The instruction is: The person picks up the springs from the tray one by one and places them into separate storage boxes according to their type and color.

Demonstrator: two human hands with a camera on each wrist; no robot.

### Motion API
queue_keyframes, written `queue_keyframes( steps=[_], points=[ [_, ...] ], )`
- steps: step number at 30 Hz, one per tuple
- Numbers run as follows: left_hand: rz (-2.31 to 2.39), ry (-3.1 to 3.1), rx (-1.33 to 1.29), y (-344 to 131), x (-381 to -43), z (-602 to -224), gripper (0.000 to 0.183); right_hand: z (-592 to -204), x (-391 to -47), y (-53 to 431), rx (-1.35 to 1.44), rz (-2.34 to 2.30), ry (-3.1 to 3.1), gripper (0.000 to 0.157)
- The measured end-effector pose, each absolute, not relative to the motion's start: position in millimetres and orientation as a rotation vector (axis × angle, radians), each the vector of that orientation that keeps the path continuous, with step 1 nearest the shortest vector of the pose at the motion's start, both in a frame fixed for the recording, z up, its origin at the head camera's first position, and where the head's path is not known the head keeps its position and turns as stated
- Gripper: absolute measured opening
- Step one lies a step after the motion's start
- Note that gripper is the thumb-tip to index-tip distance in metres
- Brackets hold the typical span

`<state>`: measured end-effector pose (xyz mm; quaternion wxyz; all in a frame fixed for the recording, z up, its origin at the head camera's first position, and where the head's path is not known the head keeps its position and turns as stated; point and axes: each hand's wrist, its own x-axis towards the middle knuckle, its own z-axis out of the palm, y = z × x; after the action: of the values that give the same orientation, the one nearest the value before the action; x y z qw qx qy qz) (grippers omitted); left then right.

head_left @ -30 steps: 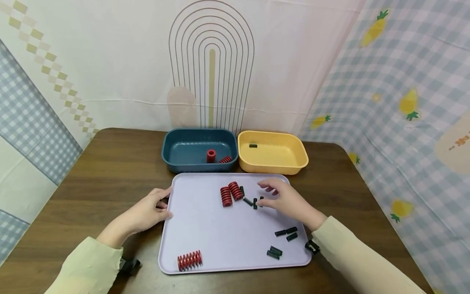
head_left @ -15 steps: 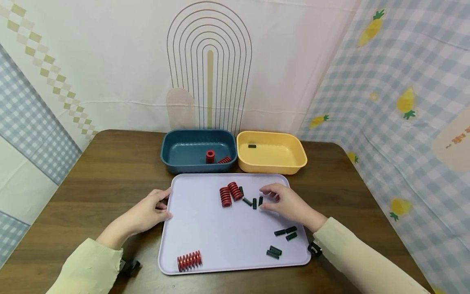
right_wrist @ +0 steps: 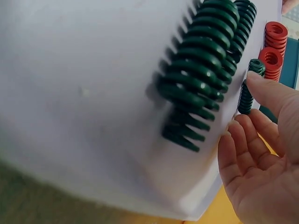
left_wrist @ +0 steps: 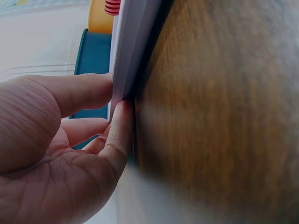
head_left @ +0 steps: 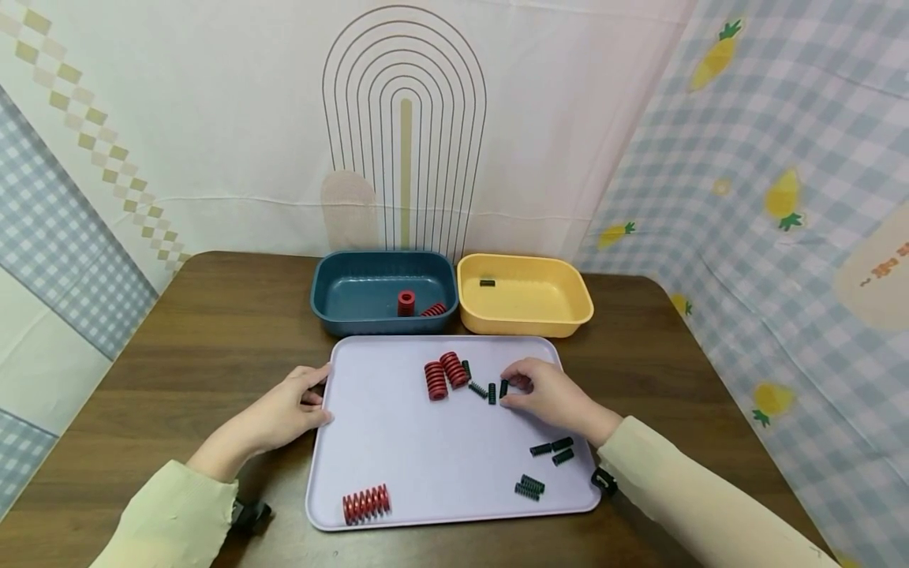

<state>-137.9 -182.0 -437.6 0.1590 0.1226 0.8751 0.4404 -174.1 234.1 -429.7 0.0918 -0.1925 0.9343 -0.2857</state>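
Right grip [head_left: 547,397] narrower round one green spring [head_left: 503,388] — neighbouring spring [head_left: 491,394] just left.

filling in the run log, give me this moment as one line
left grip: touches tray at left edge; right grip: pinches dark green spring; blue bin: two red springs; yellow bin: one dark spring

One green spring [head_left: 503,387] — partly hidden by the right hand [head_left: 552,396].
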Motion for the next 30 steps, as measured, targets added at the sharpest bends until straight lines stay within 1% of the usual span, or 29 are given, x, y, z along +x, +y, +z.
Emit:
queue_keyframes(
  steps=[8,17,25,30],
  points=[
    [1.261,2.507,0.36,-183,-138,-438,0.076,-429,-175,231,-0.551,-0.827,2.782,0.024],
    [1.255,2.494,0.347,-183,-136,-436,0.075,-425,-175,234,-0.544,-0.823,2.777,0.024],
    [1.264,2.504,0.365,-182,-137,-436,0.075,-409,-190,251,-0.511,-0.937,2.908,0.025],
    [1.271,2.5,0.363,-182,-138,-438,0.075,-401,-202,264,-0.438,-1.018,2.975,0.027]
  ],
)
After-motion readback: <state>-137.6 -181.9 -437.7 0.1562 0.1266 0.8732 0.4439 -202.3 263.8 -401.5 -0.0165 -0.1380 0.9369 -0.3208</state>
